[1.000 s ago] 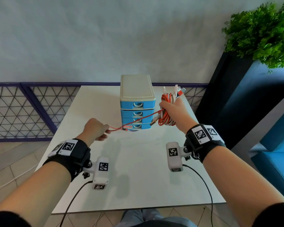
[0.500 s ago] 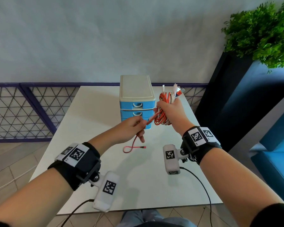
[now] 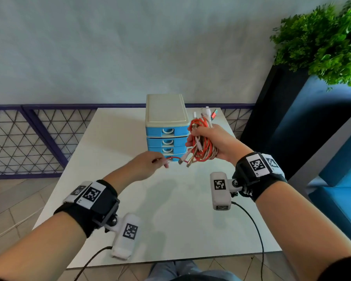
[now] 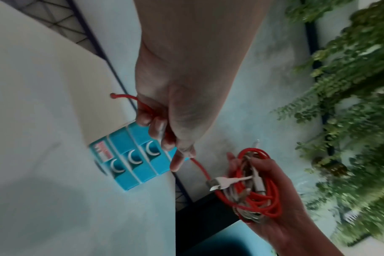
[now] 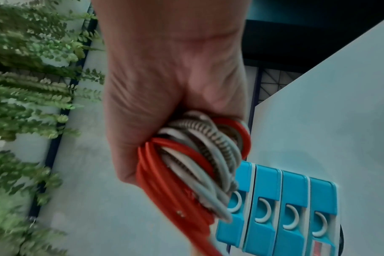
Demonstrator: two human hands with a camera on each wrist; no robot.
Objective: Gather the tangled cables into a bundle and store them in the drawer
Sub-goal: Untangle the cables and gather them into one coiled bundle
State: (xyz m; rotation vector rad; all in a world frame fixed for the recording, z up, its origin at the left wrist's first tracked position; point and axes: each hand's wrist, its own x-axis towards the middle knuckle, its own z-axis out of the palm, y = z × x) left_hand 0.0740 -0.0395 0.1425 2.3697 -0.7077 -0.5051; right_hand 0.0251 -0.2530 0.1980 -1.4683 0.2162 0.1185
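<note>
My right hand [image 3: 211,140] grips a coiled bundle of red, white and braided cables [image 3: 202,148] in the air, just right of the small blue drawer unit [image 3: 166,136]. The bundle [image 4: 254,183] and its loops [image 5: 195,159] fill my fist. A loose red cable end [image 3: 173,158] runs from the bundle to my left hand [image 3: 148,166], which pinches it in front of the lowest drawer. In the left wrist view the red strand [image 4: 143,105] passes through my curled fingers [image 4: 158,128]. All drawers [image 5: 278,209] are closed.
The drawer unit has a cream top [image 3: 165,109] and stands at the back of the white table [image 3: 170,209]. A purple mesh fence [image 3: 28,138] runs behind. A dark planter with a green plant [image 3: 322,37] and a blue seat [image 3: 342,189] stand to the right.
My left hand slid along the red cable, first in toward the bundle, now slightly back and lower with a short end. The right hand dropped a little with the bundle.
</note>
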